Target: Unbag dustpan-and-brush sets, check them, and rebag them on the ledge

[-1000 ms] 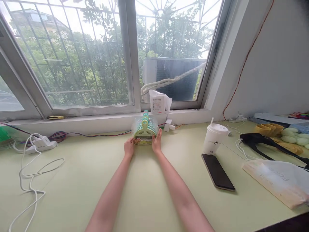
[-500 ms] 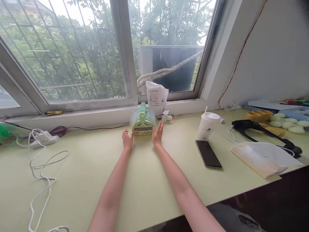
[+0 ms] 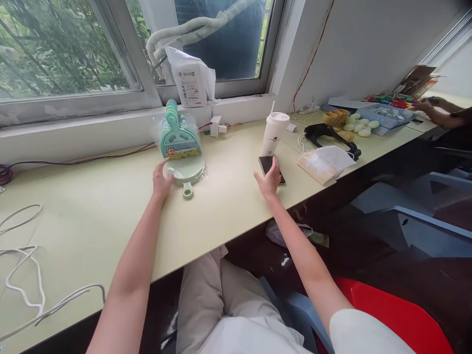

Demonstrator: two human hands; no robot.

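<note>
A stack of green dustpan-and-brush sets (image 3: 179, 135) in clear plastic stands against the wall below the window. In front of it one pale green piece (image 3: 188, 169) lies flat, its ring handle toward me. My left hand (image 3: 162, 181) is at the left edge of this flat piece, fingers apart. Over the right side of the dark phone (image 3: 266, 164) is my right hand (image 3: 270, 179), thumb and fingers spread; whether it touches the phone is not clear.
Behind the phone stands a white cup with a straw (image 3: 275, 130). A paper bag (image 3: 324, 162), a black strap (image 3: 328, 132) and pale egg-shaped items (image 3: 363, 125) lie to the right. White cables (image 3: 27, 275) are at left. Another person's hand (image 3: 427, 105) shows far right.
The view has turned right and down. My right hand has left the stack for the phone. A flat green piece now lies before the stack, with my left hand beside it.
</note>
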